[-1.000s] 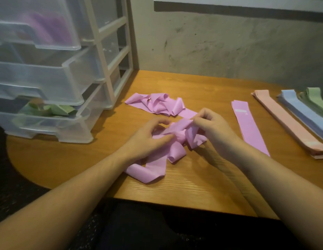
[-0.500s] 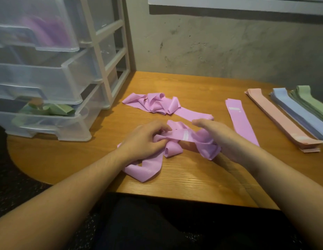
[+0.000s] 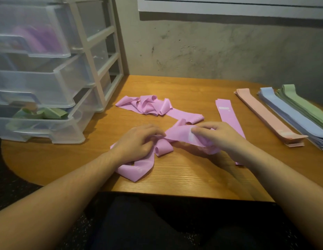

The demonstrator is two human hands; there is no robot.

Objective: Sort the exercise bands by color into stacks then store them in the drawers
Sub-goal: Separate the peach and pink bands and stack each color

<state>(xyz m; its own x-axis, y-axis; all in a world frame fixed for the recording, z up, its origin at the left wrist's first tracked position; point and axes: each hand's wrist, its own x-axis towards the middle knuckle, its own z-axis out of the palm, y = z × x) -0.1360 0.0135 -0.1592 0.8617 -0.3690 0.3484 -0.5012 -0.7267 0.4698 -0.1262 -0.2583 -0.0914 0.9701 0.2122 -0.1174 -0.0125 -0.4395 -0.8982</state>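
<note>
1. Pink band [image 3: 180, 135]: thin, smooth, rubbery strip, stretched flat between both hands at bench [image 3: 184, 177] centre, white label patch near the right end.
2. Left hand [image 3: 137, 141]: fingers curled, pinching the band's left end, resting on a crumpled pink loop pile [image 3: 139, 166].
3. Right hand [image 3: 218, 136]: fingers curled round the band's right end.
4. Second tangled pink pile [image 3: 150, 105] just behind the hands; one flat pink band [image 3: 227, 114] to the right, partly hidden by the right hand.
5. Far right: flat stacks, peach [image 3: 265, 114], blue [image 3: 290, 116], green [image 3: 305, 105].
6. Left: translucent plastic drawer unit [image 3: 48, 78], drawers pulled out; green bands [image 3: 48, 113] in the bottom one, purple blur in the top.
</note>
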